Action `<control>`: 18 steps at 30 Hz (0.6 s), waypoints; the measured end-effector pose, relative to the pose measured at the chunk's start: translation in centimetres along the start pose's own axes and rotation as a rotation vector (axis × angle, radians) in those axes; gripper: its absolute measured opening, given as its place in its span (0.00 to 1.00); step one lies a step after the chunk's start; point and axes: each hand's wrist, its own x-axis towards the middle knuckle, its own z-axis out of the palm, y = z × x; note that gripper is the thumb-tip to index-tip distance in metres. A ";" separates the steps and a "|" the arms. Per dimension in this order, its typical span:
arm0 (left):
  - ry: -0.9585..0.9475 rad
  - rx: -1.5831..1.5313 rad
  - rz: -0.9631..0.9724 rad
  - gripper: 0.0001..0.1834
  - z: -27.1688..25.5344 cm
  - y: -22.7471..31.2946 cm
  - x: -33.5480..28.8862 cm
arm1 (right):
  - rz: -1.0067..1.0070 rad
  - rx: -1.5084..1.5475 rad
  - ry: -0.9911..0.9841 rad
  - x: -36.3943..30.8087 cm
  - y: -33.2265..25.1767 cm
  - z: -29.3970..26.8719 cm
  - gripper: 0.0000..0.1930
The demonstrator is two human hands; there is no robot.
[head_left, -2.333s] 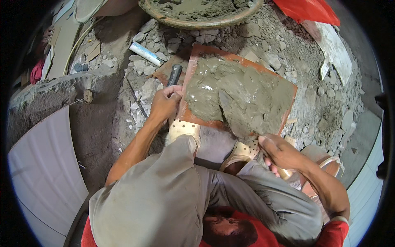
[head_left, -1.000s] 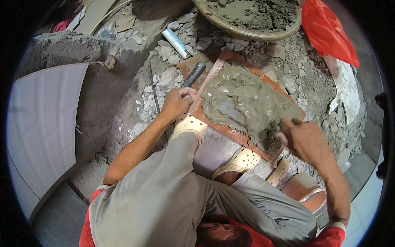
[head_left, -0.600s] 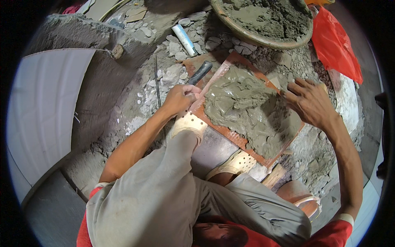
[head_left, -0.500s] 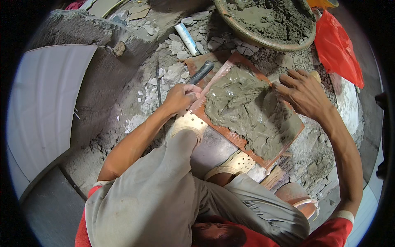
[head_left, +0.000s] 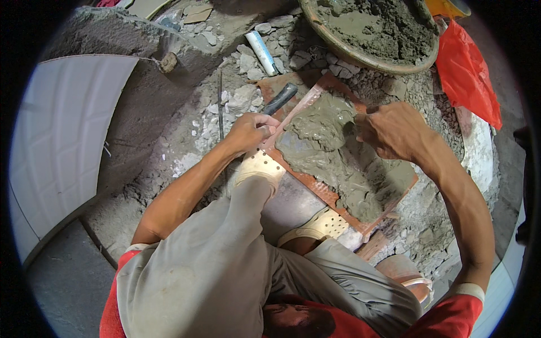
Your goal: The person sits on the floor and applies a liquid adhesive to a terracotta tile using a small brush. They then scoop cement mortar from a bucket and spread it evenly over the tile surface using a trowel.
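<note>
Packaging in view is sparse: a white tube with a blue end point(head_left: 261, 52) lies on rubble at the top centre, and a red plastic bag point(head_left: 466, 74) sits crumpled at the upper right, beside a yellow object point(head_left: 445, 7) cut off by the frame. No label on either can be made out.

Terracotta tile point(head_left: 394, 179) lies face-down on broken stone at the centre, most of its back covered by a layer of wet grey mortar point(head_left: 329, 146). The left hand point(head_left: 251, 130) is curled over the tile's near-left edge, fingers closed on the rim just below a dark tool handle point(head_left: 280, 98) that lies on the ground. The right hand point(head_left: 393, 129) rests on the mortar at the tile's far side, fingers bent and drawn together; whether it holds anything cannot be told. A wide pan of mortar point(head_left: 376, 29) stands just beyond the tile.

Ground is grey rubble and cement debris point(head_left: 236, 101). A large white tile point(head_left: 62, 141) lies flat at the left. Two cream perforated shoes point(head_left: 260, 168) are planted at the tile's near edge.
</note>
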 end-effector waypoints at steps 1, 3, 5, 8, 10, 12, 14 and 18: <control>0.011 0.013 -0.009 0.14 0.0 0.1 -0.1 | 0.016 0.042 -0.024 -0.3 -0.1 0.1 0.14; 0.001 0.026 -0.029 0.14 -0.1 0.2 -0.2 | 0.006 0.139 -0.005 -1.1 -0.4 0.3 0.14; -0.011 0.020 -0.023 0.15 -0.1 0.2 -0.1 | -0.049 0.242 0.090 -2.2 -0.8 0.3 0.15; -0.018 0.012 0.002 0.15 -0.2 0.2 -0.1 | 0.008 0.309 -0.076 -4.0 -0.4 -1.1 0.18; -0.011 0.042 -0.005 0.16 -0.2 0.2 -0.3 | 0.057 0.390 -0.075 -5.5 -0.2 -2.5 0.20; -0.013 0.010 -0.018 0.16 -0.3 0.3 -0.4 | 0.155 0.477 -0.145 -6.1 0.2 -3.8 0.22; -0.036 -0.015 -0.046 0.15 -0.2 0.6 -0.5 | 0.263 0.651 -0.260 -5.9 0.3 -4.3 0.25; -0.049 0.007 -0.031 0.14 -0.4 0.9 -0.3 | 0.373 0.702 -0.366 -4.2 0.2 -3.1 0.27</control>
